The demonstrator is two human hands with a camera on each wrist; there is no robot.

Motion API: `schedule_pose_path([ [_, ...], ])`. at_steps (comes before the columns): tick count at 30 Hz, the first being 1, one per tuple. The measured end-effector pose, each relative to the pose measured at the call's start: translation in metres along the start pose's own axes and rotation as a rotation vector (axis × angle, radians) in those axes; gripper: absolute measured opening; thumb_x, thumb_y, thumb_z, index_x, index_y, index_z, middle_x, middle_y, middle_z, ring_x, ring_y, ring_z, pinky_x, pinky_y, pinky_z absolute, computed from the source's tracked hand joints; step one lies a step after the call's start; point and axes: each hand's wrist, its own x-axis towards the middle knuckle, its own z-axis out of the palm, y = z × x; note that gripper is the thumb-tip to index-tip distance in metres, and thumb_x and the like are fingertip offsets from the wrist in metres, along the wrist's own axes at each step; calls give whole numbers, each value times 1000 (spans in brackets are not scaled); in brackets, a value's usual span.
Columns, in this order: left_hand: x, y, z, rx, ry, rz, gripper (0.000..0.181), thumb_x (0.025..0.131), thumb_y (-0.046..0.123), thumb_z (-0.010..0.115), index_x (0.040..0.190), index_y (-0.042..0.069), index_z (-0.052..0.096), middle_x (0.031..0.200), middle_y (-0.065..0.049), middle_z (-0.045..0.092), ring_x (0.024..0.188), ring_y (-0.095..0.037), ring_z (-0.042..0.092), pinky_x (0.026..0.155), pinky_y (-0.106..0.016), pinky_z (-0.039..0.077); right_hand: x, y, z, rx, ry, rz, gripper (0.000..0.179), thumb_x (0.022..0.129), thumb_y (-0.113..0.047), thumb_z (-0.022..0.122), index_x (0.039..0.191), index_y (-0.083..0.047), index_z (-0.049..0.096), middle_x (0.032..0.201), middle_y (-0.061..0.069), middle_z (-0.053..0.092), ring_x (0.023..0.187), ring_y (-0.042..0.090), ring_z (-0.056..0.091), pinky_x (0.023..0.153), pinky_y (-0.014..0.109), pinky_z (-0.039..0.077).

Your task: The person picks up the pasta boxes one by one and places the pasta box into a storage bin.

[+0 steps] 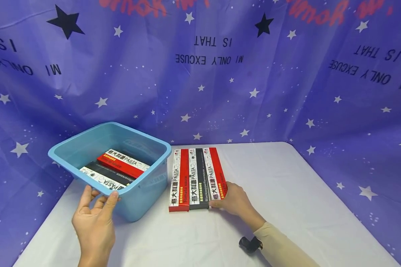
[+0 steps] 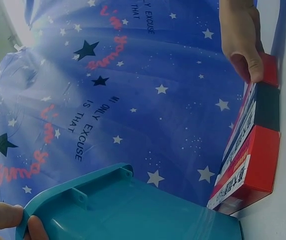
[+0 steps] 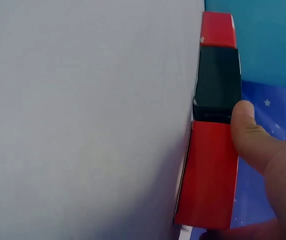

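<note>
My left hand (image 1: 94,226) pinches the near rim of a blue plastic bin (image 1: 150,198), thumb above and fingers below the lip. Inside the bin lie a red-and-white pasta box (image 1: 121,165) and a black-and-white pasta box (image 1: 111,175). To its right, three pasta boxes lie flat side by side: a red tomato sauce box (image 1: 183,189), a black pepper box (image 1: 199,185) and another red box (image 1: 214,167). My right hand (image 1: 237,202) grips the near end of that rightmost red box (image 3: 210,175), its thumb near the black box's edge.
A white cloth covers the table (image 1: 287,207). Behind and at both sides hangs a purple curtain (image 1: 220,100) with stars and lettering. A black strap-like device (image 1: 250,244) sits by my right sleeve (image 1: 280,244).
</note>
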Motion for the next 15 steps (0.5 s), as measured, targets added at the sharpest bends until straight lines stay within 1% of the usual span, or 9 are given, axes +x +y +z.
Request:
schedule_pose_path([
  [2,0,0,0,2,-1,-2,89,82,-23,63,153,-3,15,117,-15,34,89,-19,58,74,-22,59,1,1,-4,-9,-3,24,72,60,-54,88,110,-9,64,81,-5,60,73,15,54,64,32,49],
  [4,0,1,0,6,-5,1,89,82,-22,63,154,-2,15,118,-16,34,89,-19,57,74,-22,59,0,2,-9,-19,0,43,67,62,-50,88,108,-8,64,80,-3,60,72,16,54,62,32,49],
  [6,0,2,0,6,-7,7,89,82,-22,63,154,-2,15,119,-17,35,88,-19,57,74,-22,59,-1,4,-13,-39,8,62,58,64,-44,86,104,-8,63,79,-2,60,70,16,55,58,31,48],
  [9,1,2,1,-3,-5,12,88,82,-23,63,153,-2,16,118,-16,34,86,-18,57,73,-22,59,-5,7,-19,-101,16,75,49,63,-37,81,97,-9,61,76,-1,57,66,16,53,53,30,46],
  [12,0,2,0,-5,-1,8,88,81,-24,62,153,-3,16,117,-16,33,84,-17,56,72,-22,59,-14,12,-25,-166,5,84,47,60,-35,79,94,-9,60,76,-1,56,65,16,52,51,30,44],
  [15,0,2,-2,9,5,-1,89,81,-24,62,153,-3,15,116,-15,33,85,-17,56,73,-22,59,-25,18,-32,-195,-14,94,49,59,-33,81,95,-8,60,76,0,56,65,16,52,50,30,44],
])
